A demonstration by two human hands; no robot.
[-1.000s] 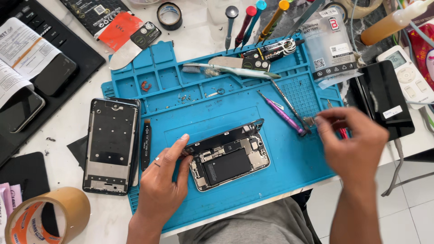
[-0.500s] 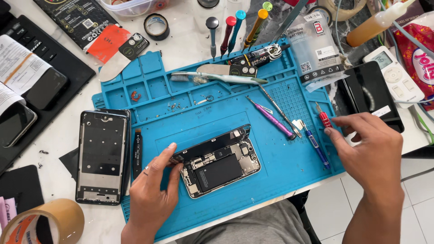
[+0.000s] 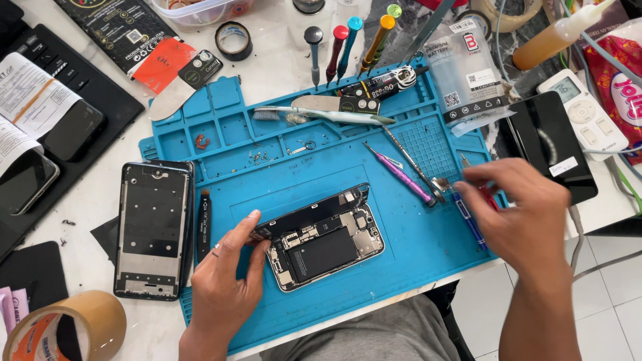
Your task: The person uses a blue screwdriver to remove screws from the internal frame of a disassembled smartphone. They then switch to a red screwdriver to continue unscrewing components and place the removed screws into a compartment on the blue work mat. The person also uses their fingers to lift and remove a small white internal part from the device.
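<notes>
left hand point(image 3: 224, 284) is laid on the near part of the blue mat point(image 3: 267, 174), fingers half curled, thumb and forefinger pinching the left end of the opened phone point(image 3: 321, 244). the phone lies near the mat's middle, tilted, its body face up with a black battery, small boards and metal shields exposed inside a pale frame; its dark screen is raised along the far edge, standing on its side. right hand point(image 3: 518, 214) is held over the mat's right edge, fingers bent and drawn together at the tip of a blue screwdriver point(image 3: 465, 214), beside a red-handled one; whether the tool is actually gripped cannot be told. a purple tool point(image 3: 401, 175) and metal tweezers point(image 3: 411, 164) lie just left of that hand. a bare black phone frame point(image 3: 152, 227) rests on the mat's left edge, with a black strip point(image 3: 204, 224) beside it. a toothbrush point(image 3: 321, 115) lies across the far trays.
</notes>
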